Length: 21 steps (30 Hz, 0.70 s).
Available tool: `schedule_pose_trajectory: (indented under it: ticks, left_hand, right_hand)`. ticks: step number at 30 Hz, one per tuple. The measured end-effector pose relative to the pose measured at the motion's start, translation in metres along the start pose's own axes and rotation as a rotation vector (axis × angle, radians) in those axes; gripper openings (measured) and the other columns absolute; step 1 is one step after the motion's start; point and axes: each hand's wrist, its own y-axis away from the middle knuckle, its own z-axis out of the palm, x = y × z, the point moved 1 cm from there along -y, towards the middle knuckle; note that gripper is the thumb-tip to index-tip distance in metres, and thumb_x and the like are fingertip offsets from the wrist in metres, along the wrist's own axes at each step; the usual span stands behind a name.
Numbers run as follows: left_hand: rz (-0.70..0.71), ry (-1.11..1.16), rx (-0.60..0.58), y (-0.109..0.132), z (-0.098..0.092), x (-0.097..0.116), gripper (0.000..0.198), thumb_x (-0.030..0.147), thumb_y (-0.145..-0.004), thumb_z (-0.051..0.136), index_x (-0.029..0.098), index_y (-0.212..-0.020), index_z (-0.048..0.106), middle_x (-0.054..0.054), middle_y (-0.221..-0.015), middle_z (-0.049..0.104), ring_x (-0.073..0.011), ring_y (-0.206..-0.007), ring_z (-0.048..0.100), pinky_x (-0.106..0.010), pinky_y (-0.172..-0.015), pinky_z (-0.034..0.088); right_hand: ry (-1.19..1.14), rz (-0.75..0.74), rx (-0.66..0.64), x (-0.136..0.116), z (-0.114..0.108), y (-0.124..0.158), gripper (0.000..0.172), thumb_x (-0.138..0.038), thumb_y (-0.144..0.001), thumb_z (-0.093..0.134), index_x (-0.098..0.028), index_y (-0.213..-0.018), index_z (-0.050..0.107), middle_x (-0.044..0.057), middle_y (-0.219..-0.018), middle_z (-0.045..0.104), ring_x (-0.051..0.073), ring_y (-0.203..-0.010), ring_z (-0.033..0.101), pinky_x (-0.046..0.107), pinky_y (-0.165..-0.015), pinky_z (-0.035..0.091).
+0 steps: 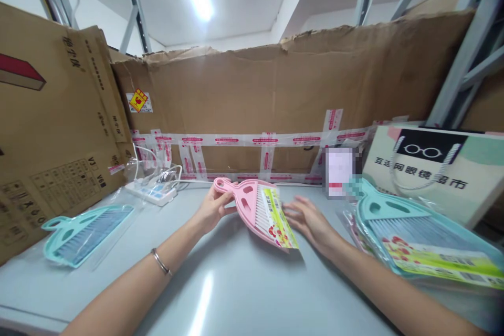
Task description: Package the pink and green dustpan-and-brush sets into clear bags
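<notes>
A pink dustpan and brush set (pixel 247 205) is held above the table, its handle end at upper left and the white bristles facing me. My left hand (pixel 214 207) is closed around its handle. A yellow-green printed card (pixel 281 218) lies across the bristle end. Beside that card is my right hand (pixel 309 220), fingers spread and slightly curled; whether a fingertip touches the card's edge is hard to see.
Left on the grey table (pixel 189 294) lies a teal dustpan set (pixel 84 233); more wrapped teal sets (pixel 417 231) are stacked right. Behind stand a power strip (pixel 151 191), a paper bag (pixel 433 168), a blurred-out box (pixel 340 173) and a cardboard wall (pixel 244 94).
</notes>
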Motion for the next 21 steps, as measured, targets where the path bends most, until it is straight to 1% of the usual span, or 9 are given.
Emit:
schedule_pose_trajectory:
  ticks: [3,5,7,10,12,14,16,19,21]
  left_hand:
    - [0.065,-0.057,0.079,-0.001,-0.002,0.000,0.037,0.030,-0.069,0.071,0.023,-0.097,0.049,-0.005,-0.118,0.054,-0.0204,-0.103,0.055,-0.039,-0.077,0.053]
    - [0.111,-0.098,0.092,0.000,-0.001,0.002,0.037,0.032,-0.069,0.071,0.023,-0.098,0.049,-0.005,-0.120,0.053,-0.0214,-0.106,0.053,-0.039,-0.076,0.053]
    - [0.137,-0.145,0.080,0.003,0.003,0.005,0.038,0.033,-0.070,0.070,0.024,-0.100,0.048,-0.005,-0.118,0.055,-0.0216,-0.105,0.054,-0.038,-0.075,0.054]
    - [0.151,-0.203,0.018,0.008,0.011,0.010,0.039,0.034,-0.070,0.069,0.024,-0.101,0.048,-0.004,-0.115,0.058,-0.0208,-0.099,0.057,-0.037,-0.073,0.054]
    - [0.193,-0.234,-0.035,0.010,0.014,0.013,0.040,0.033,-0.068,0.071,0.023,-0.099,0.049,-0.005,-0.111,0.060,-0.0204,-0.097,0.058,-0.036,-0.076,0.053]
    - [0.280,-0.285,-0.051,0.008,0.009,0.019,0.041,0.030,-0.064,0.074,0.020,-0.097,0.051,-0.005,-0.103,0.062,-0.0197,-0.096,0.059,-0.035,-0.082,0.049]
    - [0.396,-0.350,0.029,0.002,-0.005,0.030,0.037,0.032,-0.064,0.074,0.018,-0.091,0.053,-0.004,-0.093,0.063,-0.0167,-0.089,0.059,-0.030,-0.080,0.048]
    - [0.533,-0.402,0.287,-0.004,-0.039,0.057,0.033,0.042,-0.068,0.067,0.018,-0.083,0.052,-0.001,-0.081,0.061,-0.0113,-0.071,0.057,-0.023,-0.064,0.046]
    - [0.588,-0.508,0.424,-0.002,-0.058,0.076,0.034,0.043,-0.067,0.068,0.018,-0.082,0.049,0.000,-0.078,0.058,-0.0110,-0.067,0.055,-0.022,-0.061,0.044]
  right_hand:
    - [0.505,-0.448,0.131,0.002,-0.003,-0.011,0.054,-0.039,-0.074,0.056,-0.028,-0.125,0.042,0.009,-0.136,0.041,0.028,-0.129,0.033,0.052,-0.103,0.029]
    - [0.732,-0.551,0.178,-0.001,-0.001,-0.014,0.054,-0.036,-0.076,0.054,-0.025,-0.127,0.042,0.012,-0.142,0.030,0.031,-0.133,0.024,0.054,-0.104,0.023]
    - [0.808,-0.613,0.197,-0.011,0.006,-0.011,0.046,-0.034,-0.081,0.048,-0.022,-0.125,0.044,0.014,-0.138,0.033,0.030,-0.129,0.030,0.052,-0.102,0.027]
    - [0.860,-0.813,-0.037,-0.035,0.028,-0.002,0.036,-0.037,-0.081,0.052,-0.026,-0.115,0.054,0.010,-0.126,0.043,0.026,-0.120,0.039,0.047,-0.099,0.032]
    - [0.891,-0.823,-0.185,-0.049,0.043,0.000,0.031,-0.037,-0.075,0.061,-0.028,-0.104,0.060,0.008,-0.117,0.046,0.026,-0.112,0.043,0.048,-0.094,0.035]
    - [0.874,-0.774,-0.240,-0.060,0.053,-0.004,0.027,-0.036,-0.069,0.067,-0.025,-0.094,0.062,0.007,-0.106,0.047,0.025,-0.104,0.045,0.047,-0.090,0.038]
    - [0.785,-0.761,-0.212,-0.066,0.054,-0.013,0.019,-0.031,-0.069,0.064,-0.022,-0.086,0.061,0.006,-0.098,0.046,0.022,-0.096,0.048,0.042,-0.087,0.041]
    - [0.642,-0.814,-0.043,-0.070,0.042,-0.024,0.010,-0.022,-0.072,0.054,-0.020,-0.081,0.057,0.006,-0.094,0.044,0.019,-0.090,0.049,0.036,-0.082,0.044]
    - [0.651,-0.873,-0.048,-0.068,0.035,-0.022,0.010,-0.020,-0.073,0.050,-0.019,-0.080,0.057,0.008,-0.095,0.046,0.020,-0.089,0.049,0.035,-0.081,0.043]
